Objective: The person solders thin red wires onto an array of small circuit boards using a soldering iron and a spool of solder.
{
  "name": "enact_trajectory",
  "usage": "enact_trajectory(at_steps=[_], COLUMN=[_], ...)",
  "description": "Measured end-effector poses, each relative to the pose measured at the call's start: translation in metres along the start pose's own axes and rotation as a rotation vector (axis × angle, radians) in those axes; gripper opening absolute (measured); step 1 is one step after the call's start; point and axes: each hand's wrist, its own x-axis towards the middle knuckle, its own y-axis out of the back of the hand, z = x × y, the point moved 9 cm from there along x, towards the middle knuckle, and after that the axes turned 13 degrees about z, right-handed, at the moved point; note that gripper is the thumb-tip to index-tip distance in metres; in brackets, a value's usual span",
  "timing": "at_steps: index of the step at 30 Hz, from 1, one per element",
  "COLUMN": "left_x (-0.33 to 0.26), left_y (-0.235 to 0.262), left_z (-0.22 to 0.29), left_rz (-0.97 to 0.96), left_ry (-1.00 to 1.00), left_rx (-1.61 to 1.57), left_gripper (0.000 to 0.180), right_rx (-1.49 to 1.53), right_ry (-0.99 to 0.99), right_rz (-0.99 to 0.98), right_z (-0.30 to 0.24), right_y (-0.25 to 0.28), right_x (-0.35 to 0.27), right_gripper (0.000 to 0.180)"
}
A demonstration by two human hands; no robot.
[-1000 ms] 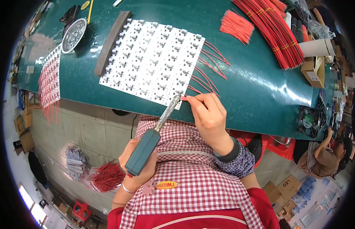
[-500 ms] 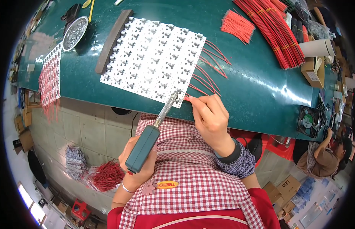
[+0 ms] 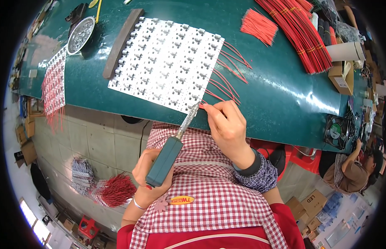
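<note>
My left hand (image 3: 153, 170) is wrapped round the dark green handle of a soldering iron (image 3: 164, 162). The iron's metal barrel points up and right, its tip at the lower right corner of a white circuit board panel (image 3: 162, 62) with rows of small black parts. Pinched between thumb and forefinger of my right hand (image 3: 228, 126) is a thin red wire (image 3: 202, 106), its end by the iron's tip. Several red wires (image 3: 226, 79) stick out from the panel's right edge. A dark bar (image 3: 123, 43) lies along the panel's left edge.
A metal bowl (image 3: 81, 36) stands at the far left, near another panel with red wires (image 3: 55, 83). Cut red wires (image 3: 259, 27) and long bundled red wires (image 3: 298, 37) lie at the back right. A small fan (image 3: 337, 132) is at the right edge; a person (image 3: 352, 170) sits beyond.
The soldering iron in my left hand has shifted right and slightly down, its tip moving from the panel's face to its corner edge. My right hand has moved slightly left.
</note>
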Motion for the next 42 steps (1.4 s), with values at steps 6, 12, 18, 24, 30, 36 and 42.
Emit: enact_trajectory(at_steps=[6,12,18,24,30,36,42], left_x=[-0.004,-0.002,-0.007,-0.01,-0.017,-0.017,-0.016], left_y=[0.001,0.003,0.01,0.011,0.016,0.016,0.014], left_z=[0.0,0.007,0.006,0.002,-0.007,-0.003,0.001], left_rz=[0.011,0.0,0.066,0.05,0.094,0.061,0.053], left_ry=[-0.057,-0.07,-0.067,-0.031,-0.006,-0.026,-0.017], left_rx=[0.046,0.045,0.074,0.075,0.064,0.071,0.012], left_gripper=[0.018,0.019,0.021,0.025,0.025,0.024,0.021], right_rx=[-0.016,-0.009,-0.019,0.007,-0.026,0.07,0.058], right_ry=[-0.011,-0.005,-0.008,-0.028,-0.011,-0.025,0.003], right_rz=[0.004,0.017,0.015,0.02,0.085,0.039,0.008], right_z=[0.0,0.0,0.0,0.002,-0.015,-0.015,-0.008], right_y=[0.0,0.001,0.0,0.004,0.042,0.021,0.007], right_x=[0.001,0.001,-0.002,-0.004,0.005,0.001,-0.007], right_gripper=[0.023,0.022,0.024,0.026,0.031,0.029,0.024])
